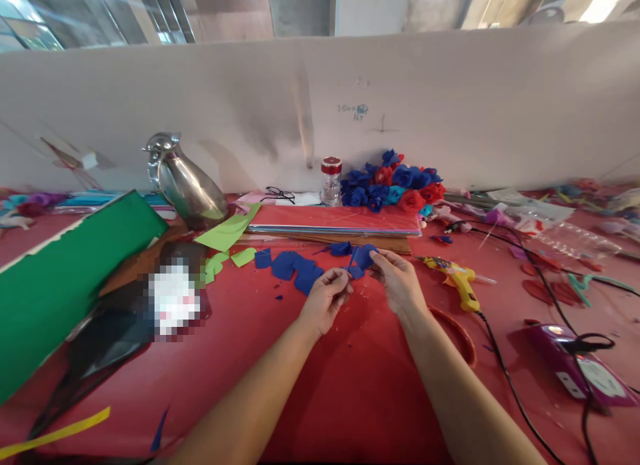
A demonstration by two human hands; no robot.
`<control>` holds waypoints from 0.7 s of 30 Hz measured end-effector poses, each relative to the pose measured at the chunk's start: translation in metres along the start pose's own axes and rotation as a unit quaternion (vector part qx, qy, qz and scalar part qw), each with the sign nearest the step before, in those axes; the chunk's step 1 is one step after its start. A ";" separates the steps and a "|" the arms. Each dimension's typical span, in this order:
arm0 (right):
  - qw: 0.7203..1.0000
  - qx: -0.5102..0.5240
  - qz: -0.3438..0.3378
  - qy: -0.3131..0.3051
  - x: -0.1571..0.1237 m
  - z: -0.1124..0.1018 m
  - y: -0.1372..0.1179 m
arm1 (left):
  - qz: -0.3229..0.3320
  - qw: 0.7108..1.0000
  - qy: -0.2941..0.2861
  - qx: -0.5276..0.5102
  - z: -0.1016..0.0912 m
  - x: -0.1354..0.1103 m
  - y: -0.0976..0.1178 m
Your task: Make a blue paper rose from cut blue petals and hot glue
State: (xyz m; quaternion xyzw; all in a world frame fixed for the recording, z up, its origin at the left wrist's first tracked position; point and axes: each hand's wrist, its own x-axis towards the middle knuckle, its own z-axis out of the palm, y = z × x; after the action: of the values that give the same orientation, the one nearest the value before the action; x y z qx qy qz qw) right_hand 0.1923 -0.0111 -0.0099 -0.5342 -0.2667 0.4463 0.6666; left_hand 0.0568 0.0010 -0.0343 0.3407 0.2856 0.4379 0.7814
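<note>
My right hand (399, 281) pinches the edge of a rounded blue paper petal (366, 255) over the red table. My left hand (329, 297), fingers pressed together, grips the lower end of a thin blue stem (352, 258) beside that petal. Whether stem and petal are joined is too small to tell. Just left of my hands lies a row of cut blue petals (296, 267), overlapping one another. More blue paper (341, 249) lies behind my hands, and light green cut pieces (243, 257) are farther left.
A yellow glue gun (465, 286) lies right, its cord running to a purple power strip (575, 365). At the back are finished blue and red flowers (395, 178), a jar (331, 185), coloured sheets (335, 217) and a metal jug (193, 188). A green board (65, 278) occupies the left.
</note>
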 end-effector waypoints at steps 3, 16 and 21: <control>1.000 -0.016 -0.013 -0.013 -0.001 0.001 0.001 | 0.007 1.000 0.014 0.002 0.000 0.000 0.000; 0.999 0.007 -0.001 -0.040 -0.006 0.006 0.002 | -0.015 1.000 0.008 0.008 -0.004 -0.001 0.002; 0.999 -0.006 -0.003 -0.047 -0.007 0.006 0.000 | -0.012 1.000 0.005 0.011 -0.005 0.000 0.001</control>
State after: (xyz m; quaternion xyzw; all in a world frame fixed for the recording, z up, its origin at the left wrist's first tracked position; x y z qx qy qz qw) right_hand 0.1837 -0.0142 -0.0077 -0.5161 -0.3024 0.4671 0.6512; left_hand 0.0531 0.0031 -0.0365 0.3437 0.2988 0.4271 0.7812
